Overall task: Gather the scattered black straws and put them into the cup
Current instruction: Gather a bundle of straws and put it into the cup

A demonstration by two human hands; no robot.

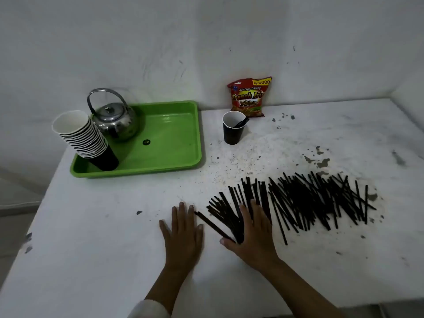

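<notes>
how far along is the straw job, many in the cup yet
Barely started. Done: only a couple of straws stand in the single black cup by the snack bag. In hand: the right hand lies flat on the left end of the pile of straws, touching a few; the left hand rests flat on the table beside it. Left: nearly the whole pile.

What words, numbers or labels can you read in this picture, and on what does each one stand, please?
"Rp. 2000": yellow corner of the snack bag.
"Kentang Goreng": small line on the same bag.
"French Fries": large yellow lettering there; its last letters run off the bag's edge.
"2000": below that, partly blurred.
Small blue logo at the bag's top left: too small to read.
Round dark sticker in the green tray: too small to read.
</notes>
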